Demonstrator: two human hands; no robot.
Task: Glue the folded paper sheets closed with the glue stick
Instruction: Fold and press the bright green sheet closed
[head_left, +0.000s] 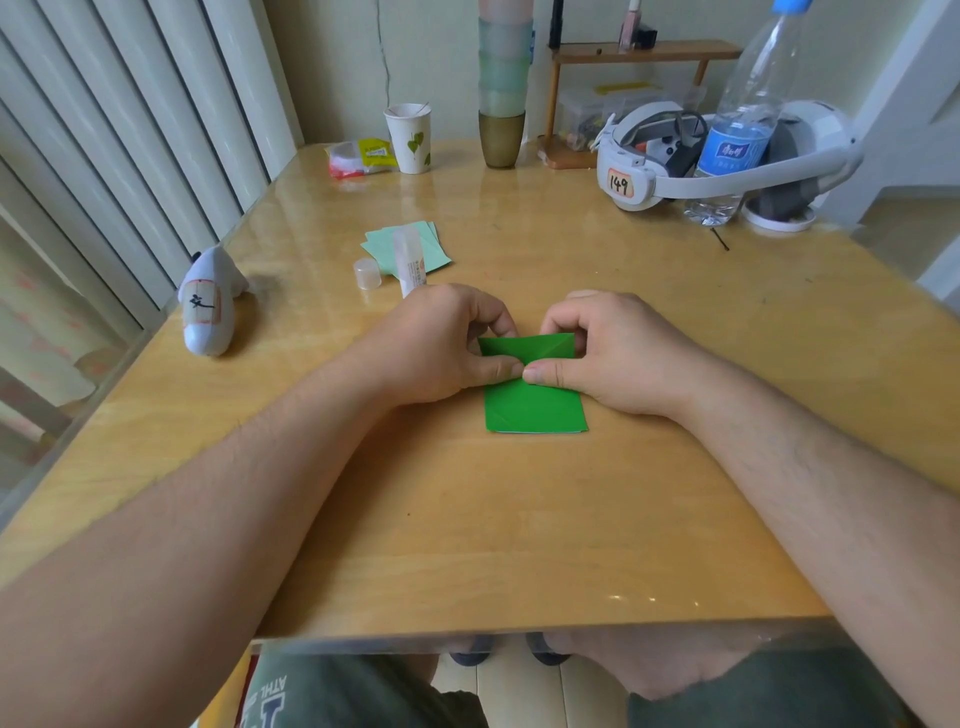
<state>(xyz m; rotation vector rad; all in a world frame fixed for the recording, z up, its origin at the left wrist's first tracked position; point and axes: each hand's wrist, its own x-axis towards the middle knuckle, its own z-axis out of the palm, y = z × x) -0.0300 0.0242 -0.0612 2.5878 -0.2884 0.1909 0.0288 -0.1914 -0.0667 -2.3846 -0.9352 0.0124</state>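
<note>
On the near half of the table, the dark green folded sheet lies flat, its lower part uncovered. Both hands work its upper part: the left hand and the right hand each have fingers curled over the top flap, thumbs meeting at the centre seam and pressing it down. Risk — if either thumb lifts before the adhesive takes, the flap may spring open; uneven pressure could skew the seam or crease the sheet. Whether glue is already under the flap cannot be determined. Just beyond the left hand lies the glue stick, uncapped, with its cap standing beside it — left open, the stick may dry, and it could roll. It rests partly on the pale green sheets, which stray glue could bond together.
</note>
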